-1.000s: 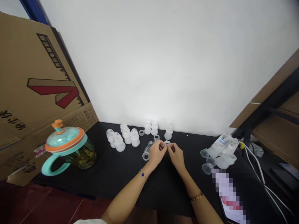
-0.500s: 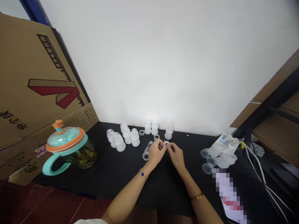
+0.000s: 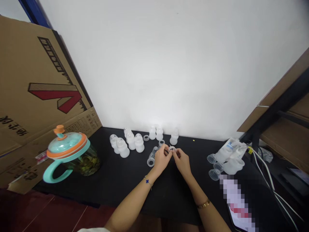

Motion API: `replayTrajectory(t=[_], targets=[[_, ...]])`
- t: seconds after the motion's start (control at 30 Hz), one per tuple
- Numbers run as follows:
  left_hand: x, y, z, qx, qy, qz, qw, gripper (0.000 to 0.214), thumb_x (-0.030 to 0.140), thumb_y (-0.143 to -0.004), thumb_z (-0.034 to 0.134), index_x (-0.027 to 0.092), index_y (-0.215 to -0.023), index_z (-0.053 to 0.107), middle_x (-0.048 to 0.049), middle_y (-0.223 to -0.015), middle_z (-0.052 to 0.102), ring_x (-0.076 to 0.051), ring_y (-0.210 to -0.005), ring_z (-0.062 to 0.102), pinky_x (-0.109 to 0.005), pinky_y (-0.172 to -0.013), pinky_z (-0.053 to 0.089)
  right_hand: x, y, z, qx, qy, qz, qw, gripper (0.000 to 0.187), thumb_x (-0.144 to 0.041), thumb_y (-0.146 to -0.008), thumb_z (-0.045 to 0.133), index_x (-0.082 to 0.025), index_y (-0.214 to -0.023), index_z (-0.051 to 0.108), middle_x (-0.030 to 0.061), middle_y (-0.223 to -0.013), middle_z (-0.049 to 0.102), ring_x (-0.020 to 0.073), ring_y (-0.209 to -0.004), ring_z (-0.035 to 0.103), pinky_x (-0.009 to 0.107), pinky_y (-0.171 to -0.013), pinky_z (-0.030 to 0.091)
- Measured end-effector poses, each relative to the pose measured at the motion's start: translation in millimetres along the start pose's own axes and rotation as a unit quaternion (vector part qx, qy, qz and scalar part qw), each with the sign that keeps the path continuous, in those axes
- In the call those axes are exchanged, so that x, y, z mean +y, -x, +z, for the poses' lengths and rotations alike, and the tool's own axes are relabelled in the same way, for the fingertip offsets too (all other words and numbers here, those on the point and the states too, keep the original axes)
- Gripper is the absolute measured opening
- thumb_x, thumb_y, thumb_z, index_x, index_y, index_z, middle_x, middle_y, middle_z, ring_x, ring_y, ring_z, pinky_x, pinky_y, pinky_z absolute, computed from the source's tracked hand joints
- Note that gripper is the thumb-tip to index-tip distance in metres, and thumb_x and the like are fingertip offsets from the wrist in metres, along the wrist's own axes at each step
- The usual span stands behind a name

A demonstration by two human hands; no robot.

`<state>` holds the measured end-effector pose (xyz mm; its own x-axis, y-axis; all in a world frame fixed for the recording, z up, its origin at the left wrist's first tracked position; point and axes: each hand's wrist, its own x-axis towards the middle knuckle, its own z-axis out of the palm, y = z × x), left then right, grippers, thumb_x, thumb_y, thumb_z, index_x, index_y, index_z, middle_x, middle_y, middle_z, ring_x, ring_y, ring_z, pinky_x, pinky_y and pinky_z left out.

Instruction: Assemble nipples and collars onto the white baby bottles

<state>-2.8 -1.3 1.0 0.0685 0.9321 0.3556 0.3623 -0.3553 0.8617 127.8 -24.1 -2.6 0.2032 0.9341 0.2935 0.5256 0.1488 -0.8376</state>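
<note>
While both hands are meeting over the middle of the counter (image 3: 116,180), I am watching a small clear ring (image 3: 172,149) being pinched between their fingertips. The left hand (image 3: 161,159) is closing its grip on the ring's nine o'clock side, and the right hand (image 3: 182,162) is closing its grip on the three o'clock side. The ring is hovering just above the dark surface, near a white bottle (image 3: 174,137) at its twelve o'clock but apart from it.

Whether anything is sitting inside the ring I cannot tell; it is too small. Judging from here, handling it well is calling for fingertips on the rim only, with the ring held level and the pressure light, since thin plastic is probably flexing easily. I would be resting the wrists low for steadiness.

Loose clear parts (image 3: 151,160) are lying just beside the left hand at its nine o'clock, and a cluster of bottles (image 3: 125,143) is standing further out at ten o'clock. Small finger movements are looking safer than any sweep of the forearm.
</note>
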Motion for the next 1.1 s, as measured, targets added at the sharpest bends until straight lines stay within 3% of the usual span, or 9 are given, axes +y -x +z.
replayTrajectory(t=[0.23,0.53,0.87,1.1], targets=[[0.0,-0.2,-0.5,-0.003,-0.006,0.000,1.000,0.010,0.031,-0.087,0.057,0.022,-0.085,0.057,0.0035,-0.075,0.062,-0.011,-0.058,0.058,-0.024,-0.061,0.042,6.1,0.1,1.8,0.017,-0.045,0.020,0.999,0.042,-0.049,-0.088,0.054,-0.020,-0.117,0.061,0.0052,-0.094,0.073,0.0148,-0.054,0.058,0.027,-0.054,0.045],[0.5,1.4,-1.2,0.001,-0.003,0.004,1.000,0.017,0.037,-0.091,0.055,0.021,-0.097,0.061,0.0027,-0.074,0.064,-0.012,-0.061,0.059,-0.024,-0.064,0.044,6.8,1.4,4.1,0.005,-0.072,0.007,0.997,0.034,-0.050,-0.091,0.052,-0.020,-0.100,0.063,0.0060,-0.090,0.071,0.0146,-0.054,0.057,0.026,-0.051,0.044],[3.3,0.7,-2.3,-0.001,-0.016,0.017,1.000,0.020,0.038,-0.093,0.053,0.022,-0.093,0.065,0.0016,-0.073,0.064,-0.012,-0.060,0.057,-0.024,-0.061,0.043,5.0,0.2,3.8,0.020,-0.067,0.001,0.998,0.034,-0.050,-0.089,0.054,-0.019,-0.096,0.065,0.0058,-0.084,0.071,0.0138,-0.052,0.054,0.024,-0.048,0.042],[1.3,2.3,-1.9,-0.055,0.081,-0.055,0.994,0.038,0.045,-0.093,0.052,0.024,-0.122,0.063,0.0007,-0.068,0.070,-0.016,-0.054,0.065,-0.026,-0.059,0.049,0.7,3.5,4.3,0.004,-0.087,-0.001,0.996,0.038,-0.051,-0.091,0.053,-0.020,-0.110,0.064,0.0035,-0.081,0.071,0.0143,-0.052,0.055,0.025,-0.049,0.044]])
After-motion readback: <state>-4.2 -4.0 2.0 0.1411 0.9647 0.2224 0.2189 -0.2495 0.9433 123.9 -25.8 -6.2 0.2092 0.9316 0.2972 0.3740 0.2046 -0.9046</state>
